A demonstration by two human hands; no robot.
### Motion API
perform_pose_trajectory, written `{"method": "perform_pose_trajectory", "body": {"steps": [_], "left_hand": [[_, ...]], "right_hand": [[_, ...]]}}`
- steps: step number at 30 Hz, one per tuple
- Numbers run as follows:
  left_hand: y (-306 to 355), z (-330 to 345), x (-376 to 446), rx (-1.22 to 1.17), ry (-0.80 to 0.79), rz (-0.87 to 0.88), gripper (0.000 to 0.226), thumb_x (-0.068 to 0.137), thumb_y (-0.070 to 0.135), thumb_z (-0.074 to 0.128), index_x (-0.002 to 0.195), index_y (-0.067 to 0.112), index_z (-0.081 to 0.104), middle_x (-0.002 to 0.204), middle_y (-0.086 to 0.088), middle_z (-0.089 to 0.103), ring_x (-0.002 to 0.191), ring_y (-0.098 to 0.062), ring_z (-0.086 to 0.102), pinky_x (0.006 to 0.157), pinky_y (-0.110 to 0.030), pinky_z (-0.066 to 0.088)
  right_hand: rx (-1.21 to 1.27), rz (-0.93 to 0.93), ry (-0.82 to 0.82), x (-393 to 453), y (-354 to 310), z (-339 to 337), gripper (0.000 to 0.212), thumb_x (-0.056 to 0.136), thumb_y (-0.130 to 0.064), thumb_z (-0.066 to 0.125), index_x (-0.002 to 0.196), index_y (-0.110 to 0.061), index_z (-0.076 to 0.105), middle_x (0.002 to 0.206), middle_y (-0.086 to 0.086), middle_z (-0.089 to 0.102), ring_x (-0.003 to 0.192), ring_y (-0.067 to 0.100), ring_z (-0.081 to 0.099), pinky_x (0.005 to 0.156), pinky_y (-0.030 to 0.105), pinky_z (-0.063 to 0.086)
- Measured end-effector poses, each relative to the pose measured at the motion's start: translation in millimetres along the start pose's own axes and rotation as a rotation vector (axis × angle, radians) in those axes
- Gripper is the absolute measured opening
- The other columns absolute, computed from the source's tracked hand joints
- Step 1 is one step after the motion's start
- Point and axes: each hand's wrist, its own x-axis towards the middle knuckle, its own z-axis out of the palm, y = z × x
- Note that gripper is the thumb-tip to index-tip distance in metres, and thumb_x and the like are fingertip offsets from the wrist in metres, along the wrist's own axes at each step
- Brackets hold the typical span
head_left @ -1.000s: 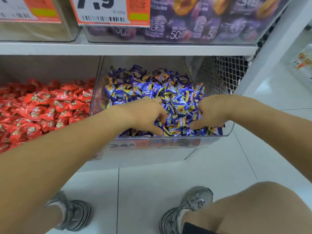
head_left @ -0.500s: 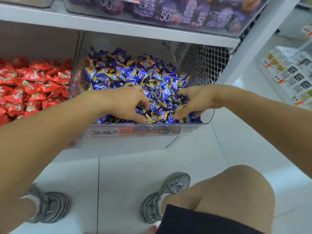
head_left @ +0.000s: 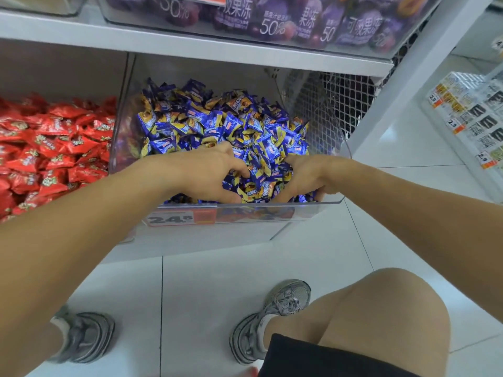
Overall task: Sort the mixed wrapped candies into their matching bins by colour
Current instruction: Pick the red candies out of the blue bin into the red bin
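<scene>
A clear plastic bin (head_left: 330,206) on the low shelf is heaped with blue-and-yellow wrapped candies (head_left: 217,123). My left hand (head_left: 202,172) and my right hand (head_left: 309,174) are both in the front of this heap, facing each other. Each is cupped with thumb low and fingers high, and loose candies lie between them. Neither hand pinches a single candy that I can see. Some fingertips are buried in the wrappers. To the left lies a mass of red wrapped candies (head_left: 54,148) in the neighbouring bin.
A price label reading 24.8 (head_left: 171,219) is on the bin's front. Above, a white shelf (head_left: 190,47) carries a bin of purple jelly packs (head_left: 272,20). Wire mesh (head_left: 343,102) closes the right side. Another rack (head_left: 471,118) stands at far right. My knee (head_left: 381,308) and shoes are over the white tiled floor.
The view has tilted down and shifted right. Both hands have loosened from curled fists into cupped shapes and stay in the front of the blue candy heap.
</scene>
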Motion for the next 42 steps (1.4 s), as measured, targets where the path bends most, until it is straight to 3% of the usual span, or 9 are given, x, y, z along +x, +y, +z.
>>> {"method": "perform_pose_trajectory", "body": {"steps": [4, 8, 13, 18, 23, 28, 35, 39, 42], "left_hand": [[1, 1, -1, -0.017, -0.009, -0.01, 0.057, 0.085, 0.055, 0.064, 0.137, 0.044, 0.043, 0.125, 0.003, 0.034, 0.11, -0.021, 0.041, 0.098, -0.045, 0.044], [3, 1, -4, -0.064, 0.004, -0.009, 0.057, 0.086, 0.05, 0.066, 0.138, 0.041, 0.044, 0.125, 0.002, 0.034, 0.108, -0.019, 0.045, 0.094, -0.036, 0.043], [3, -5, -7, -0.127, 0.008, -0.02, 0.068, 0.084, 0.048, 0.069, 0.143, 0.038, 0.037, 0.122, 0.002, 0.033, 0.11, -0.019, 0.047, 0.101, -0.036, 0.042], [6, -12, -6, -0.206, 0.004, -0.088, 0.079, 0.079, 0.049, 0.073, 0.144, 0.037, 0.031, 0.124, 0.003, 0.033, 0.112, -0.019, 0.045, 0.099, -0.035, 0.042], [15, -5, -4, -0.154, 0.103, -0.109, 0.114, 0.05, 0.082, 0.068, 0.142, 0.031, 0.024, 0.125, 0.002, 0.033, 0.109, -0.019, 0.045, 0.09, -0.034, 0.043], [5, -5, -1, -0.247, 0.433, -0.124, 0.074, 0.058, 0.063, 0.082, 0.104, 0.023, 0.041, 0.093, 0.002, 0.05, 0.084, -0.017, 0.05, 0.057, -0.022, 0.033], [-7, -29, -14, -0.318, 0.59, -0.203, 0.029, 0.077, 0.035, 0.076, 0.098, 0.02, 0.064, 0.057, 0.009, 0.053, 0.044, -0.001, 0.047, 0.046, -0.015, 0.034], [-12, -39, -19, -0.28, 0.688, -0.245, 0.021, 0.087, 0.028, 0.066, 0.104, 0.015, 0.067, 0.057, 0.01, 0.053, 0.049, 0.0, 0.047, 0.059, -0.024, 0.035], [-13, -38, -22, -0.258, 0.703, -0.214, 0.031, 0.086, 0.032, 0.068, 0.112, 0.015, 0.062, 0.068, 0.006, 0.057, 0.061, -0.014, 0.055, 0.069, -0.025, 0.042]], "right_hand": [[0.221, -0.023, 0.033, 0, 8, 10, 0.121, 0.056, -0.029, 0.095, 0.153, -0.029, 0.023, 0.148, -0.001, 0.042, 0.122, 0.025, 0.054, 0.094, 0.044, 0.055], [0.455, -0.038, 0.051, 0, 6, 17, 0.126, 0.052, -0.009, 0.096, 0.153, -0.031, 0.025, 0.138, 0.003, 0.054, 0.096, 0.022, 0.063, 0.063, 0.033, 0.06], [0.788, -0.047, -0.037, 12, 5, 23, 0.149, 0.018, 0.003, 0.099, 0.149, -0.021, 0.032, 0.126, 0.009, 0.066, 0.11, 0.032, 0.067, 0.081, 0.056, 0.058], [0.893, -0.129, -0.044, 5, -4, 23, 0.035, 0.063, 0.018, 0.078, 0.085, -0.007, 0.07, 0.111, 0.012, 0.073, 0.117, 0.03, 0.063, 0.103, 0.047, 0.05], [1.011, -0.178, -0.162, -3, -20, 17, 0.032, 0.076, 0.014, 0.066, 0.103, -0.001, 0.07, 0.108, 0.017, 0.071, 0.091, 0.029, 0.07, 0.089, 0.041, 0.058], [1.075, -0.21, -0.182, -15, -49, -2, 0.014, 0.085, 0.011, 0.06, 0.083, -0.002, 0.066, 0.082, 0.015, 0.068, 0.066, 0.023, 0.067, 0.065, 0.032, 0.06], [0.995, -0.228, -0.145, -21, -64, -37, 0.004, 0.086, -0.008, 0.071, 0.087, -0.009, 0.067, 0.105, 0.016, 0.066, 0.095, 0.03, 0.065, 0.086, 0.038, 0.059], [0.868, -0.341, 0.11, -18, -65, -46, 0.009, 0.082, 0.001, 0.073, 0.08, -0.005, 0.067, 0.101, 0.009, 0.063, 0.091, 0.019, 0.064, 0.074, 0.027, 0.061], [0.729, -0.411, 0.303, -9, -66, -47, 0.018, 0.076, 0.008, 0.076, 0.09, 0.009, 0.066, 0.093, 0.018, 0.071, 0.085, 0.026, 0.072, 0.078, 0.037, 0.062]]}}
